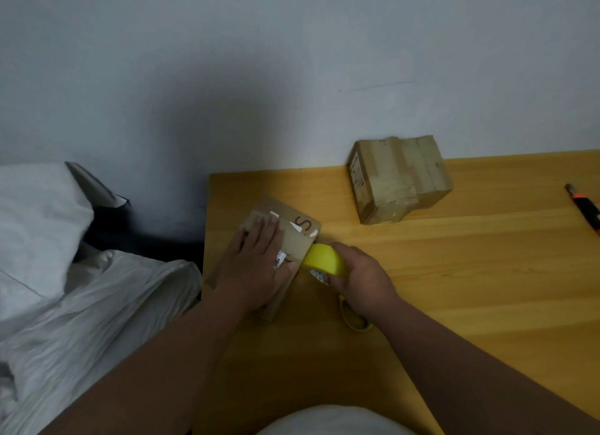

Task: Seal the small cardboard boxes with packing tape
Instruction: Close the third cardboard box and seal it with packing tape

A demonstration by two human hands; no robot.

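A small cardboard box point(293, 231) with a brown letter printed on top lies near the left edge of the wooden table point(454, 272). My left hand point(256, 265) rests flat on its top, fingers straight, pressing it down. My right hand point(362, 280) grips a yellow roll of packing tape point(324, 260) right against the box's right side. A yellow object point(354, 321) pokes out on the table under my right wrist. Two more taped cardboard boxes point(397, 178) stand together at the back of the table by the wall.
An orange and black utility knife point(584, 208) lies at the table's far right edge. To the left of the table is a bed with white crumpled bedding point(81, 288). A grey wall point(292, 61) runs directly behind the table.
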